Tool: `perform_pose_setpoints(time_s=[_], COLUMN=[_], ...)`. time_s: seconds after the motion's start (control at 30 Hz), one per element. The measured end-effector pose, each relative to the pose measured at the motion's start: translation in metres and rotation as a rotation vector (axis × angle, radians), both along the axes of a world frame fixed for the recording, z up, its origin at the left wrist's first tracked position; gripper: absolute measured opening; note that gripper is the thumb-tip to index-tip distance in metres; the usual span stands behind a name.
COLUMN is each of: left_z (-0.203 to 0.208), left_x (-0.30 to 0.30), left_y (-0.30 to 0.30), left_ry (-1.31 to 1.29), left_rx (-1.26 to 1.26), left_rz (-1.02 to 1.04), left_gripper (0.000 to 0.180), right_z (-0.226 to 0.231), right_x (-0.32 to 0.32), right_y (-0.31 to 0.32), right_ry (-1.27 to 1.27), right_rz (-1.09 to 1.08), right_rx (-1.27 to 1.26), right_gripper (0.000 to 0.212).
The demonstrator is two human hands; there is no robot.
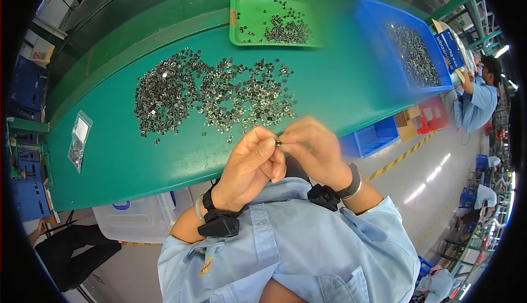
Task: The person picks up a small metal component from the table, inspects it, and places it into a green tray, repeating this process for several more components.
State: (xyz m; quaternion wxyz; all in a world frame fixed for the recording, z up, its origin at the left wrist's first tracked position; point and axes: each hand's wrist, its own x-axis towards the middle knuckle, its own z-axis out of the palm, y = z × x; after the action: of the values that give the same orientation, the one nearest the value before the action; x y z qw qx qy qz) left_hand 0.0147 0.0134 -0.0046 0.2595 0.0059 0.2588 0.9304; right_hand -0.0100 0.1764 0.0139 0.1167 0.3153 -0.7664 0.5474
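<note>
In front of my chest, at the table's near edge, my left hand (pixel 250 163) pinches a small dark part (pixel 278 143) between thumb and forefinger. Its other fingers curl in below. My right hand (pixel 315 146) meets it from the other side, with fingertips closed on the same piece; this hand is slightly blurred. The part is too small and too covered to tell its exact kind. Just beyond my hands lies a loose spread of small black-and-silver metal parts (pixel 247 91) on the green tabletop (pixel 324 94). A denser, darker heap of similar parts (pixel 164 97) adjoins it on the left.
At the back stands a green tray (pixel 247 42) with similar parts; a blue bin (pixel 379 28) of them sits at right. A clear bag (pixel 81 138) lies far left. Below are a blue crate (pixel 376 138) and a clear plastic box (pixel 132 223). Other people are around.
</note>
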Motion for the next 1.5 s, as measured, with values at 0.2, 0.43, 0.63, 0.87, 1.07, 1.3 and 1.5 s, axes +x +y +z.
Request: perform_pose_setpoints(time_s=[0.2,0.43,0.63,0.87,1.07,1.3,1.5], left_z=[-0.002,0.005,0.009,0.010,0.006,0.001,-0.001], left_x=[-0.002,-0.008,-0.006,-0.011,-0.021,-0.022,-0.023], left_y=[-0.003,-0.012,-0.011,-0.008,-0.008,-0.012,-0.015], left_ry=[0.021,0.062,0.016,0.065,0.049,0.041,0.027], left_rx=[0.024,-0.189,-0.136,-0.264,-0.188,-0.117,-0.091], left_rz=[-0.009,-0.028,-0.026,-0.017,0.015,0.013,-0.039], left_gripper=[0.015,0.017,0.015,0.019,0.017,0.019,0.018], right_z=[0.002,-0.002,-0.008,-0.009,0.010,0.043,0.026], right_x=[-0.003,-0.005,-0.005,-0.007,-0.046,-0.160,-0.156], right_y=[-0.001,-0.001,0.000,0.000,0.017,0.044,0.047], right_ry=[0.002,-0.005,-0.092,-0.115,-0.017,-0.199,-0.016], right_rz=[0.028,0.052,0.045,0.037,-0.024,-0.262,-0.205], right_rx=[0.040,0.071,-0.007,-0.023,0.128,0.193,0.466], right_gripper=[0.016,0.015,0.015,0.015,0.011,0.017,0.018])
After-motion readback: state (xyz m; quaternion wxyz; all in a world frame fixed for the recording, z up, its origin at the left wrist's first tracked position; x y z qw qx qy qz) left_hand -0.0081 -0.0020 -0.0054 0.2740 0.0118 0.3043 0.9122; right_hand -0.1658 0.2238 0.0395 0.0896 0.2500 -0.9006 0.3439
